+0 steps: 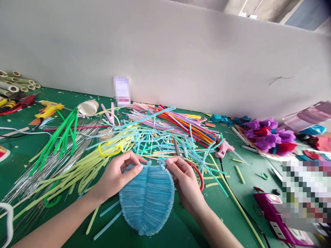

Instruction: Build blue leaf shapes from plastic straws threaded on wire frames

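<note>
A blue leaf of pipe cleaners (146,199) is held up in front of me, with ribs running out from a middle line. A thin wire stem (153,137) rises from its top. My left hand (120,174) pinches the leaf's upper left edge with thumb and index finger, beside the stem. My right hand (182,179) has its fingers closed at the upper right edge, around a tuft of short blue pipe cleaner ends (162,161). Its lower fingers are partly hidden. Red-handled scissors (199,175) lie behind the right hand.
Heaped pipe cleaners (186,124) in several colours cover the green table (168,237). Metal wires (51,162) spread at left. A yellow glue gun (50,108) is at far left, a pink glue gun (224,148) at right. A purple power strip (279,217) and purple flowers (271,136) are also at right.
</note>
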A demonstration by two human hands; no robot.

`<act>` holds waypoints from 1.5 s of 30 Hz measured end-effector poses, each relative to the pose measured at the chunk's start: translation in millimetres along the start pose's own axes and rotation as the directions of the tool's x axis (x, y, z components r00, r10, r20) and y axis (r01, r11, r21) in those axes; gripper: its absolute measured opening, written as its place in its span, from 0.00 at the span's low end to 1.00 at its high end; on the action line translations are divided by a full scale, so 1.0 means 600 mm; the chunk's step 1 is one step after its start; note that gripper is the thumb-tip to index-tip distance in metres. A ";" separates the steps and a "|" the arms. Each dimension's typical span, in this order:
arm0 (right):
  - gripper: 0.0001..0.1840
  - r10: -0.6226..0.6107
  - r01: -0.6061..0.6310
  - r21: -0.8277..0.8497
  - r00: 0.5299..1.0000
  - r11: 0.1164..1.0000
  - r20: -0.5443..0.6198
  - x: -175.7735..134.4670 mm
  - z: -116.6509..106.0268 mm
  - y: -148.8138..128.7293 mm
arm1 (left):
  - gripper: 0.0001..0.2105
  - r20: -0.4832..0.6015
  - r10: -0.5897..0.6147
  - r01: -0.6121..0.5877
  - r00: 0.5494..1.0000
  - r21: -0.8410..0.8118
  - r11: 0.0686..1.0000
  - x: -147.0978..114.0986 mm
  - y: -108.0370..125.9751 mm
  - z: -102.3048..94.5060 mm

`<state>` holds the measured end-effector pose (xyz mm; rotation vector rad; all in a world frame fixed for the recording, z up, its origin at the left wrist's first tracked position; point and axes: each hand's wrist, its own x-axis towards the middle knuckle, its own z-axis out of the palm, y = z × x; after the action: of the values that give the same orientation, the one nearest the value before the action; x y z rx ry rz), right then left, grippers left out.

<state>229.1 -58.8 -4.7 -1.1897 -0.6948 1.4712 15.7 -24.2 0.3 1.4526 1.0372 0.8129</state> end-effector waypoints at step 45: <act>0.15 -0.061 0.179 -0.484 0.967 0.857 0.248 -0.010 -0.009 -0.014 | 0.08 0.161 -0.088 0.097 0.983 -0.049 0.994 0.001 0.017 0.007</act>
<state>236.9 -63.3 2.8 -1.3459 -1.3519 1.3683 21.5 -25.4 10.0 1.3872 0.9465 0.6438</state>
